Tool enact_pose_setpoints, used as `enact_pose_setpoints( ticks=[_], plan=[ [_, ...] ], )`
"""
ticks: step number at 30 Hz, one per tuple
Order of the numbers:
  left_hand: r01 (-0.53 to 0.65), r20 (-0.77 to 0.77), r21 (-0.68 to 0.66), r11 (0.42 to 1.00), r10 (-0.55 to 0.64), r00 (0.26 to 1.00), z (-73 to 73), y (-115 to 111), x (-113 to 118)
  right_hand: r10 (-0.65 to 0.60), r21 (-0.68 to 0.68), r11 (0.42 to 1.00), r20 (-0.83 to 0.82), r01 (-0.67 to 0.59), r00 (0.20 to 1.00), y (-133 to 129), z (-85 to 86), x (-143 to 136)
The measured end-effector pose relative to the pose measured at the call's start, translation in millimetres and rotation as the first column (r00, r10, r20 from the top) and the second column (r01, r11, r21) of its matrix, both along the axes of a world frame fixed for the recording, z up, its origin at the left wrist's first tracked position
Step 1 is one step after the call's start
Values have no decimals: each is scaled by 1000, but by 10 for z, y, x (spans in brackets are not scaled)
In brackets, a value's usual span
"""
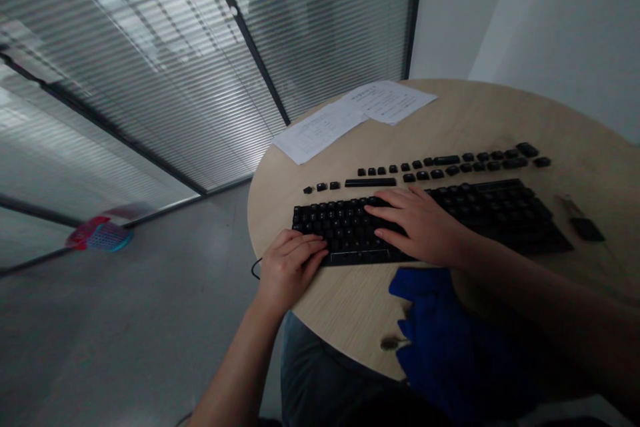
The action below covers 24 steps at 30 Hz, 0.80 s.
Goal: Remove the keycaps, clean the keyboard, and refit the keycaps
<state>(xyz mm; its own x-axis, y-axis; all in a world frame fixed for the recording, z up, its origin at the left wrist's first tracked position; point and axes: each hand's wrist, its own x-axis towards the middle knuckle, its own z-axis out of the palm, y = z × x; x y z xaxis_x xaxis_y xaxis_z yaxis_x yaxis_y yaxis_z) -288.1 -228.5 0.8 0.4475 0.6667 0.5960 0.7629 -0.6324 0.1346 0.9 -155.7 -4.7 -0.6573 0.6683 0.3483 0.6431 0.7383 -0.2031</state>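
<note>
A black keyboard lies near the front edge of a round wooden table, with a bare strip along its near side where keycaps are off. At its near left corner is my left hand, thumb and fingers pressed together over the bottom keys; whatever is between the fingertips is hidden. My right hand rests palm down across the middle of the keyboard, fingers spread over the keys. Behind the keyboard, loose black keycaps stand in rows, among them a long space bar.
Printed papers lie at the table's far left. A blue cloth hangs over the front edge beside a small brush-like item. Right of the keyboard sits a small dark tool. A red and blue basket stands by the glass wall.
</note>
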Motion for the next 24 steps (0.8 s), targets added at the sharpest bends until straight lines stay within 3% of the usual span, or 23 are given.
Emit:
enact_pose_setpoints(
  ticks=[16,24],
  plan=[
    [-3,6,-96,995,4,1000,49,38,19,0,-13,1000,-2,0,1000,4,-8,-2],
    [-16,-26,26,1000,17,1000,46,-142,64,19,-35,999,-29,-20,999,3,-14,9]
  ],
)
